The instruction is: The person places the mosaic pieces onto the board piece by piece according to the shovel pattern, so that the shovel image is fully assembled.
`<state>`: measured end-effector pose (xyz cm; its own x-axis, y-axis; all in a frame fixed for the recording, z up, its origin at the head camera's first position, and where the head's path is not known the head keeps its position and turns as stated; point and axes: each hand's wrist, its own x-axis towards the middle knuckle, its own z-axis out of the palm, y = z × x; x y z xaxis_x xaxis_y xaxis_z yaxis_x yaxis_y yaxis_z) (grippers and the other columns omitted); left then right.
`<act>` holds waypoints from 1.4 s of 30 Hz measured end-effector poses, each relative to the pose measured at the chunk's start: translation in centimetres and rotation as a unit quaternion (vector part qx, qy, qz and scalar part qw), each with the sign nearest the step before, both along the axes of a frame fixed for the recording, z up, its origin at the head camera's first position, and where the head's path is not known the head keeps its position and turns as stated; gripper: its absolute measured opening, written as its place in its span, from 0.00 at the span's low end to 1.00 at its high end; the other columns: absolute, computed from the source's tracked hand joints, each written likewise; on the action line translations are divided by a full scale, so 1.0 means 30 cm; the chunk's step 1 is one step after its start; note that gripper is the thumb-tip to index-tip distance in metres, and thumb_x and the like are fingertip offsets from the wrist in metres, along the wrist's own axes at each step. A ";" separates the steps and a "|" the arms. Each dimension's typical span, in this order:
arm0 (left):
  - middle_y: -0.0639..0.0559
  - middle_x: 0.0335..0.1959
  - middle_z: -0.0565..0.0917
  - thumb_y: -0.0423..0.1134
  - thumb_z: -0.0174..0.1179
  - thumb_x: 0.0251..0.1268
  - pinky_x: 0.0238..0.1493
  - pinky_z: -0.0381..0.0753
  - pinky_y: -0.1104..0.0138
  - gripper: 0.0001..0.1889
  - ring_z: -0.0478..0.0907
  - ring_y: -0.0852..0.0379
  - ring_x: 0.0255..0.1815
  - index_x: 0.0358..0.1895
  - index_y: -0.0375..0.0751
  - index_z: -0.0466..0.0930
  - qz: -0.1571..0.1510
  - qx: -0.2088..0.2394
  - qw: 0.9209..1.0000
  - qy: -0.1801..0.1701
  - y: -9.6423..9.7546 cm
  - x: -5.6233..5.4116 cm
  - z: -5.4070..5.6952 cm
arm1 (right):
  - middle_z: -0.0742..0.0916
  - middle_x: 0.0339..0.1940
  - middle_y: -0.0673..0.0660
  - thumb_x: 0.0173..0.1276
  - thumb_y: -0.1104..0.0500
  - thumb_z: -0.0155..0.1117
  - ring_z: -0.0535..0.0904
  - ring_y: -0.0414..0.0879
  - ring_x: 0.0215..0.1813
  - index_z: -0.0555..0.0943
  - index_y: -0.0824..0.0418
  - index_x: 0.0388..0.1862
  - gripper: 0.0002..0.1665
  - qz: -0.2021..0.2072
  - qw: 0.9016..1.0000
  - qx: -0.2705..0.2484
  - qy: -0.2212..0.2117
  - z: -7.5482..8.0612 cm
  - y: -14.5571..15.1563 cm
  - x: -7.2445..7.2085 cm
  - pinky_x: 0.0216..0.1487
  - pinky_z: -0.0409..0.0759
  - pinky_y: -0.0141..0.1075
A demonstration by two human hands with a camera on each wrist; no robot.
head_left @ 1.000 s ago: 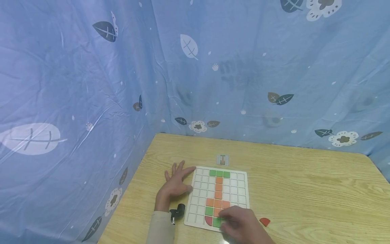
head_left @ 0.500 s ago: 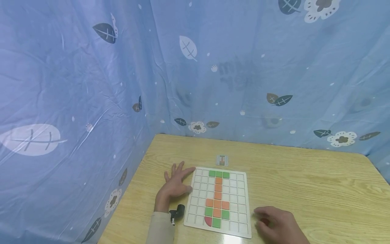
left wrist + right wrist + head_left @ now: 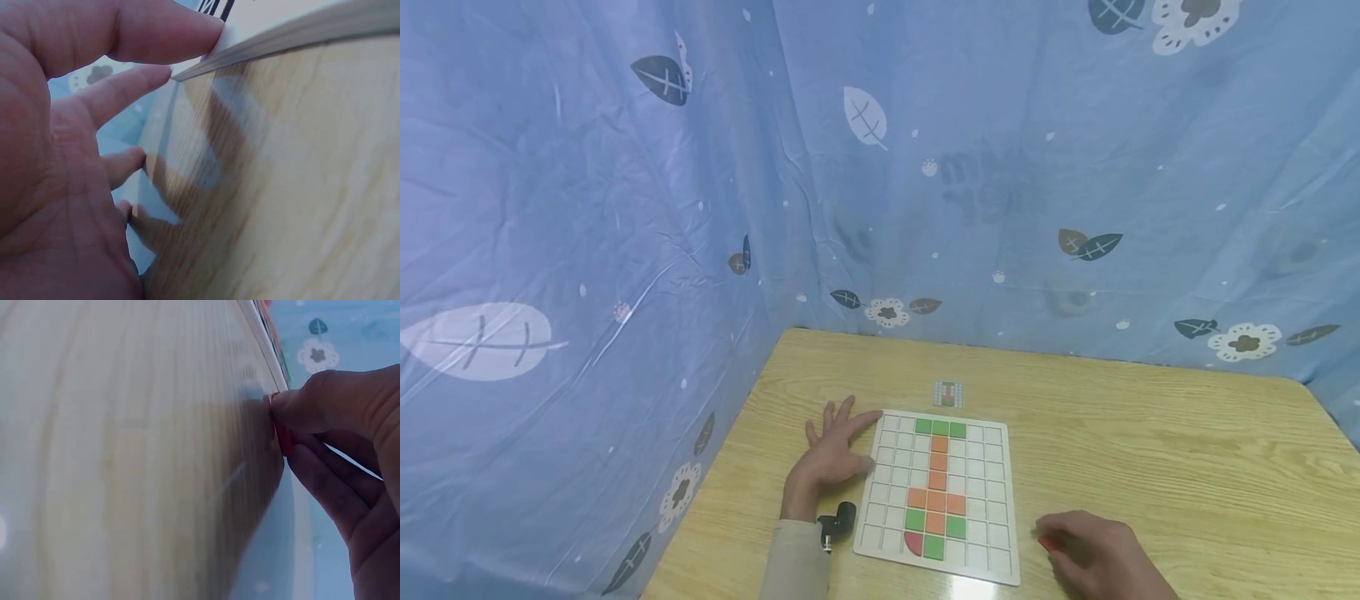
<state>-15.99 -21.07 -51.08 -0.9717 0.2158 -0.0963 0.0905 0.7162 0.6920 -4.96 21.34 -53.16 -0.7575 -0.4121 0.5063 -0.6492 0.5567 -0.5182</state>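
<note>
The white grid board lies flat on the table, bearing orange, green and red tiles. Along its left edge rests my left hand, fingers spread, index finger and thumb touching the rim; the left wrist view shows the thumb against the board's side. To the right of the board, my right hand has thumb and fingers around a red quarter-circle tile, mostly covered in the head view. Seen from the right wrist, the red tile is pinched at the tabletop.
A small printed card with a grid picture lies behind the board. A black device is beside the left wrist. Blue patterned curtains hang around the back and left of the wooden table.
My right hand left a green tile in the grid's second-lowest row, moved right off the board and took hold of the red quarter-circle tile. My left hand stayed put.
</note>
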 end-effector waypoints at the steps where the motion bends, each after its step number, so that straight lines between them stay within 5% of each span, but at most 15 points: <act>1: 0.37 0.92 0.50 0.36 0.68 0.44 0.79 0.19 0.22 0.48 0.30 0.27 0.92 0.80 0.58 0.76 0.000 0.001 1.000 0.000 0.001 0.000 0.000 | 0.93 0.42 0.38 0.44 0.73 0.87 0.87 0.28 0.42 0.91 0.50 0.48 0.32 -0.008 1.000 0.004 0.005 0.002 -0.004 -0.001 0.49 0.77 0.12; 6: 0.37 0.92 0.50 0.36 0.69 0.44 0.79 0.18 0.22 0.48 0.30 0.27 0.92 0.80 0.58 0.76 0.002 0.003 1.000 0.002 0.004 -0.002 0.001 | 0.89 0.38 0.31 0.44 0.68 0.89 0.84 0.26 0.41 0.90 0.46 0.42 0.28 -0.075 0.996 0.039 0.007 0.018 -0.029 -0.002 0.50 0.75 0.12; 11: 0.37 0.92 0.50 0.35 0.69 0.44 0.80 0.18 0.23 0.49 0.30 0.27 0.92 0.80 0.58 0.76 0.003 0.006 1.000 0.001 0.006 -0.002 0.002 | 0.91 0.37 0.33 0.47 0.63 0.90 0.86 0.28 0.43 0.91 0.43 0.38 0.22 -0.156 0.983 0.081 -0.043 0.041 -0.050 0.000 0.48 0.87 0.28; 15: 0.38 0.92 0.50 0.36 0.68 0.44 0.80 0.18 0.23 0.49 0.30 0.27 0.92 0.80 0.58 0.76 0.003 0.004 1.000 0.001 0.007 -0.002 0.005 | 0.93 0.38 0.38 0.49 0.61 0.90 0.89 0.32 0.43 0.92 0.45 0.38 0.19 -0.178 0.978 0.090 -0.061 0.048 -0.052 0.006 0.47 0.90 0.35; 22: 0.38 0.92 0.50 0.35 0.68 0.43 0.79 0.18 0.22 0.49 0.30 0.27 0.92 0.80 0.59 0.76 0.003 0.005 1.000 0.003 0.005 -0.002 0.007 | 0.94 0.38 0.36 0.47 0.69 0.88 0.87 0.25 0.42 0.93 0.49 0.41 0.23 -0.140 0.989 0.009 -0.046 0.017 -0.047 0.040 0.46 0.76 0.11; 28: 0.37 0.92 0.49 0.36 0.68 0.44 0.79 0.18 0.22 0.49 0.30 0.27 0.92 0.80 0.57 0.76 0.003 0.005 1.000 0.001 -0.003 0.001 0.003 | 0.96 0.41 0.44 0.36 0.72 0.89 0.89 0.27 0.45 0.92 0.50 0.40 0.30 -0.079 0.996 -0.022 0.026 -0.013 -0.056 0.042 0.51 0.77 0.11; 32: 0.37 0.92 0.50 0.36 0.67 0.44 0.79 0.18 0.22 0.49 0.30 0.27 0.92 0.81 0.57 0.75 0.002 0.004 1.000 0.002 -0.002 0.003 0.002 | 0.94 0.39 0.41 0.38 0.71 0.89 0.89 0.28 0.43 0.92 0.50 0.42 0.30 -0.057 0.998 -0.008 0.031 0.007 -0.053 0.027 0.51 0.77 0.11; 37: 0.37 0.92 0.49 0.36 0.68 0.44 0.79 0.17 0.22 0.49 0.30 0.26 0.92 0.80 0.57 0.76 0.001 0.006 1.000 0.002 -0.002 0.004 0.002 | 0.90 0.40 0.33 0.50 0.68 0.88 0.86 0.29 0.43 0.90 0.48 0.48 0.27 -0.052 0.997 0.039 -0.030 0.066 -0.035 -0.005 0.50 0.80 0.16; 42: 0.36 0.92 0.50 0.35 0.68 0.44 0.79 0.18 0.22 0.48 0.30 0.26 0.92 0.80 0.57 0.76 -0.001 0.007 1.000 0.003 0.000 0.004 0.001 | 0.86 0.41 0.30 0.63 0.64 0.80 0.78 0.28 0.42 0.89 0.41 0.51 0.22 -0.037 0.985 0.099 -0.139 0.095 -0.022 -0.031 0.42 0.83 0.29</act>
<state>-15.88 -21.06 -51.03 -0.9719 0.2183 -0.0880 0.0951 0.7061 0.7017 -5.88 20.66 -50.31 -0.8871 -0.4203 0.1908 -0.4515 0.7046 -0.5474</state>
